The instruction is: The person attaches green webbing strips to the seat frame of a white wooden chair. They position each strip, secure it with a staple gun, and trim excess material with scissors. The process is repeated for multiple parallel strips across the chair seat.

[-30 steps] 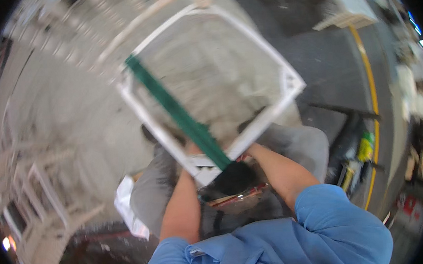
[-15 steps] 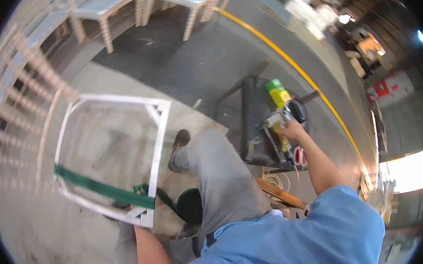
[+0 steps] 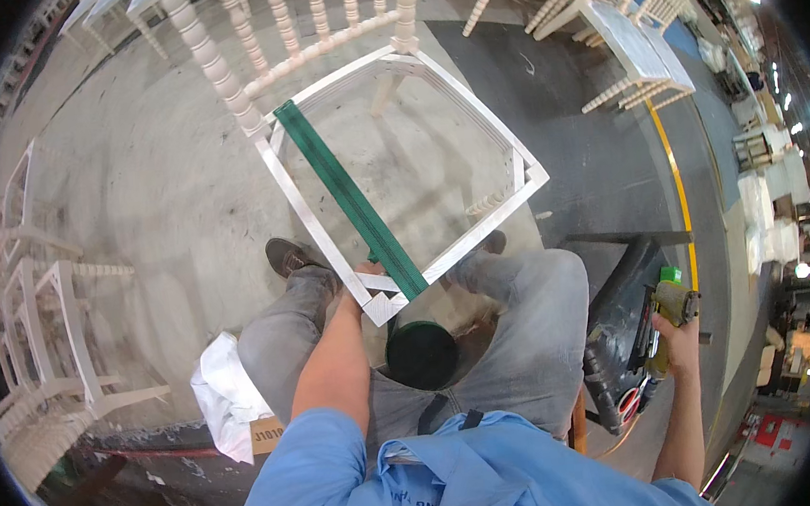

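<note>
A white wooden chair [image 3: 496, 225] with an open seat frame and turned back spindles leans between my knees. Across that frame lies a strip of green webbing [image 3: 343, 189], running from the back rail to the near rail. My left hand [image 3: 367, 277] is closed at the near corner, its fingers partly hidden by the frame, and grips the webbing there. Below the corner hangs a dark green roll of webbing [image 3: 421, 354]. Off to the right, my right hand [image 3: 678, 334] is wrapped round a yellowish staple gun [image 3: 677, 302], raised over a black-covered stool.
On the black-covered stool [image 3: 611, 327] lie red-handled scissors [image 3: 629, 403] and a green box [image 3: 670, 275]. White chairs [image 3: 612, 42] stand far right, and more chair frames [image 3: 68, 327] at left. A white bag [image 3: 226, 391] sits beside my left leg.
My view has swung left, toward the chair. My right hand has lifted the staple gun off the stool. The left hand stays at the frame's near corner with the webbing.
</note>
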Action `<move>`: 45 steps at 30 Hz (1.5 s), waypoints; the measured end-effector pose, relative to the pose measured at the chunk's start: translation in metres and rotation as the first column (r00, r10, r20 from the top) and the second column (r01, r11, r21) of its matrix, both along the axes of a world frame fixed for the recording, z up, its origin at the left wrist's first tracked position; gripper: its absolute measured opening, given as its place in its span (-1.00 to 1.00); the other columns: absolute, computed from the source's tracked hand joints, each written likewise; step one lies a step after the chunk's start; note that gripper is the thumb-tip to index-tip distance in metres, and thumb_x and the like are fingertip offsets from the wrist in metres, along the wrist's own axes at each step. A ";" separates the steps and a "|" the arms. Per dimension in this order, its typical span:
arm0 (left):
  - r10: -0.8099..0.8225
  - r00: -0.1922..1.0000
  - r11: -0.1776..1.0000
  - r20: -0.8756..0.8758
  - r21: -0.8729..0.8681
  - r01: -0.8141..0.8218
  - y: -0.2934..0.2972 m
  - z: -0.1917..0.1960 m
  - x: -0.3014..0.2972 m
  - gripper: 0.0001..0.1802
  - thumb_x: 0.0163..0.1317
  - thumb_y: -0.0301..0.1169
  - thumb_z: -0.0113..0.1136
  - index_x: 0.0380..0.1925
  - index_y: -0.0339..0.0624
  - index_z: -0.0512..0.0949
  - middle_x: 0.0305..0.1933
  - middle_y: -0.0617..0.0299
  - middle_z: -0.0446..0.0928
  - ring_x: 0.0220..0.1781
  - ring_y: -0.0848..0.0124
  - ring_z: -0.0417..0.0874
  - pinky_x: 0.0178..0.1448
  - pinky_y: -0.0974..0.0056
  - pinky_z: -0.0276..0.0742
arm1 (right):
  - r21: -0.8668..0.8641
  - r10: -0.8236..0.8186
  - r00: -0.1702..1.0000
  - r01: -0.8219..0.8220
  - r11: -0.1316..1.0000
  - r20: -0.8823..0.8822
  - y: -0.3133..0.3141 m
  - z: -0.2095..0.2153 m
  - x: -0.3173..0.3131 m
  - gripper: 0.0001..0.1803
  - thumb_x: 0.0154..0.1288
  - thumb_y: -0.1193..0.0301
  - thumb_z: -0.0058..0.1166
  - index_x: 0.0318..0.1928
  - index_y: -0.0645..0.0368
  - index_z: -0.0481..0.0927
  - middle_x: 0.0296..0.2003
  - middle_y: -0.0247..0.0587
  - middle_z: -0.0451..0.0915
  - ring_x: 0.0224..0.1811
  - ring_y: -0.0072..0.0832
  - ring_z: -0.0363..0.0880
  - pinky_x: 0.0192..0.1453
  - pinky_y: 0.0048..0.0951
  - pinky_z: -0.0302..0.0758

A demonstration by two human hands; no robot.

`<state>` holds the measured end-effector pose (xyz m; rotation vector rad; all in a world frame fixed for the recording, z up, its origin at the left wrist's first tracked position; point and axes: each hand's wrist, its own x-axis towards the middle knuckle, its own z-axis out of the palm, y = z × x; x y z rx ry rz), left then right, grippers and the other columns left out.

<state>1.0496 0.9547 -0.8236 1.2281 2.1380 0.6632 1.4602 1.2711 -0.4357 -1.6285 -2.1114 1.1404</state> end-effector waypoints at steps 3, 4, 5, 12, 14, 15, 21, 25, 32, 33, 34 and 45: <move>-0.043 0.998 0.997 -0.056 -0.072 0.039 0.007 0.001 0.003 -0.63 0.29 -0.20 0.20 0.06 -0.04 0.62 -0.14 -0.08 0.70 -0.08 -0.05 0.76 -0.02 -0.05 0.69 | -0.146 0.176 0.973 -0.198 0.969 -0.149 -0.038 0.028 -0.077 -0.45 0.25 0.47 0.39 0.23 0.29 0.54 0.06 -0.19 0.67 0.07 -0.39 0.64 0.19 -0.32 0.53; 0.009 1.000 1.000 -0.003 0.006 -0.009 0.008 0.001 0.004 -0.62 0.29 -0.20 0.20 0.07 -0.04 0.61 -0.12 -0.08 0.69 -0.08 -0.05 0.75 -0.02 -0.05 0.69 | -0.219 0.240 0.952 -0.280 0.935 -0.192 -0.052 0.029 -0.104 -0.44 0.26 0.42 0.42 0.23 0.30 0.55 0.07 -0.17 0.67 0.07 -0.40 0.64 0.19 -0.32 0.53; 0.019 1.000 1.000 0.017 0.010 -0.019 0.009 0.002 0.005 -0.62 0.29 -0.20 0.19 0.08 -0.03 0.60 -0.11 -0.08 0.68 -0.07 -0.05 0.75 -0.01 -0.06 0.68 | -0.307 0.281 0.946 -0.319 0.896 -0.163 -0.068 0.027 -0.129 -0.45 0.25 0.41 0.43 0.21 0.31 0.57 0.04 -0.17 0.69 0.04 -0.41 0.65 0.18 -0.33 0.55; 0.076 0.991 0.996 0.112 0.042 -0.082 0.011 -0.002 0.006 -0.61 0.32 -0.22 0.17 0.14 0.01 0.54 -0.03 -0.05 0.64 0.00 -0.06 0.71 0.03 -0.09 0.65 | -0.558 0.540 0.832 -0.512 0.653 -0.131 -0.160 -0.062 -0.251 -0.56 0.31 0.33 0.42 0.07 0.31 0.60 -0.25 -0.27 0.70 -0.32 -0.53 0.65 -0.21 -0.41 0.60; 0.081 0.987 0.995 0.136 0.043 -0.088 0.012 -0.004 0.007 -0.60 0.33 -0.22 0.17 0.15 0.03 0.53 -0.01 -0.04 0.62 0.02 -0.06 0.70 0.04 -0.09 0.64 | -0.593 0.578 0.816 -0.477 0.649 -0.023 -0.167 -0.077 -0.264 -0.60 0.32 0.31 0.40 0.03 0.30 0.59 -0.32 -0.28 0.66 -0.43 -0.56 0.61 -0.35 -0.43 0.58; 0.087 0.985 0.994 0.147 0.045 -0.095 0.012 -0.005 0.007 -0.60 0.34 -0.22 0.17 0.16 0.03 0.52 0.01 -0.04 0.62 0.02 -0.06 0.69 0.04 -0.10 0.64 | -0.582 0.594 0.804 -0.484 0.654 -0.002 -0.170 -0.083 -0.267 -0.60 0.33 0.30 0.40 0.01 0.29 0.59 -0.35 -0.29 0.64 -0.48 -0.57 0.59 -0.42 -0.44 0.55; 0.103 0.971 0.993 0.215 0.042 -0.115 0.013 -0.008 0.009 -0.58 0.36 -0.24 0.15 0.21 0.07 0.47 0.08 -0.02 0.57 0.08 -0.06 0.66 0.08 -0.12 0.61 | -0.546 0.618 0.785 -0.498 0.674 0.047 -0.176 -0.095 -0.276 -0.60 0.33 0.27 0.39 0.00 0.30 0.59 -0.41 -0.28 0.63 -0.57 -0.56 0.54 -0.51 -0.44 0.52; 0.104 0.962 0.992 0.252 0.038 -0.117 0.014 -0.007 0.009 -0.56 0.38 -0.25 0.14 0.25 0.10 0.44 0.13 0.00 0.55 0.12 -0.06 0.64 0.10 -0.14 0.59 | -0.543 0.611 0.790 -0.489 0.683 0.055 -0.178 -0.095 -0.278 -0.60 0.32 0.27 0.39 -0.01 0.29 0.61 -0.43 -0.29 0.63 -0.58 -0.57 0.52 -0.52 -0.45 0.50; 0.114 0.942 0.991 0.315 0.037 -0.132 0.014 -0.005 0.008 -0.53 0.41 -0.26 0.12 0.31 0.14 0.38 0.21 0.02 0.50 0.18 -0.06 0.60 0.14 -0.17 0.56 | -0.518 0.635 0.770 -0.518 0.680 0.065 -0.188 -0.092 -0.279 -0.62 0.33 0.26 0.37 0.00 0.25 0.62 -0.49 -0.33 0.61 -0.59 -0.59 0.51 -0.51 -0.44 0.48; 0.115 0.939 0.991 0.324 0.034 -0.133 0.014 -0.005 0.008 -0.52 0.41 -0.26 0.11 0.32 0.15 0.37 0.22 0.03 0.49 0.19 -0.06 0.60 0.14 -0.18 0.56 | -0.521 0.634 0.769 -0.509 0.685 0.082 -0.189 -0.091 -0.280 -0.62 0.33 0.27 0.37 0.01 0.25 0.62 -0.49 -0.33 0.61 -0.59 -0.59 0.51 -0.50 -0.44 0.48; 0.118 0.937 0.990 0.328 0.031 -0.136 0.014 -0.005 0.007 -0.52 0.42 -0.27 0.11 0.33 0.16 0.36 0.23 0.03 0.49 0.20 -0.06 0.59 0.15 -0.18 0.55 | -0.531 0.627 0.773 -0.493 0.689 0.096 -0.190 -0.091 -0.280 -0.62 0.33 0.27 0.37 0.01 0.25 0.62 -0.50 -0.33 0.60 -0.59 -0.60 0.51 -0.50 -0.44 0.48; 0.156 0.907 0.985 0.390 0.001 -0.170 0.015 0.003 0.005 -0.45 0.47 -0.29 0.08 0.42 0.23 0.27 0.36 0.07 0.41 0.30 -0.07 0.54 0.21 -0.23 0.50 | -0.550 0.571 0.821 -0.468 0.692 0.020 -0.183 -0.080 -0.268 -0.60 0.30 0.26 0.42 -0.01 0.25 0.61 -0.45 -0.34 0.62 -0.58 -0.59 0.52 -0.51 -0.45 0.49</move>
